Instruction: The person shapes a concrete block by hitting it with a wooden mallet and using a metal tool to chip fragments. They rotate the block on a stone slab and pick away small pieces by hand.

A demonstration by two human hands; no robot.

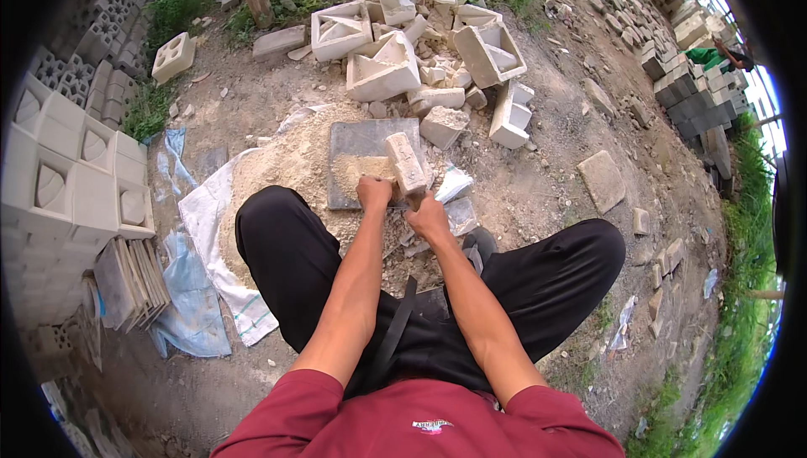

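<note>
My right hand is wrapped round the short handle of a mallet. Its blocky, dust-covered head is raised above a flat dark grey slab between my knees. Beside it, my left hand is closed, low over the slab; whatever its fingers may hold is hidden. Crumbled tan material lies on the slab around that hand. A broken chunk of pale block sits at the slab's right edge.
Beyond the slab rises a heap of broken cream blocks. Tan rubble covers a white sack on the left. Stacked decorative blocks and thin boards stand far left. Flat stone lies right.
</note>
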